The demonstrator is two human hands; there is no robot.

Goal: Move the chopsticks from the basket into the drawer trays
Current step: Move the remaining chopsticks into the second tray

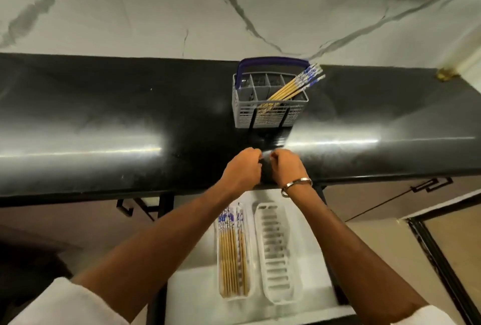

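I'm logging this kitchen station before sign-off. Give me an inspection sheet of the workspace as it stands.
Surface: glossy black counter, glare streaks.
Job's things: grey basket holds chopsticks leaning right; left tray in the open drawer holds a batch of chopsticks; right tray bare.
Clutter: nothing seen.
Grips: left hand and right hand curled together at the counter edge; what they hold is blurred.
Cables: nothing seen.
Surroundings: marble wall, cabinet fronts.

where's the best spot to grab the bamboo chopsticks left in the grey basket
Probably by the blue-patterned top ends, coming from above and the right. The bamboo chopsticks lean up and right, past the rim of the grey plastic basket, so only those ends stand free.
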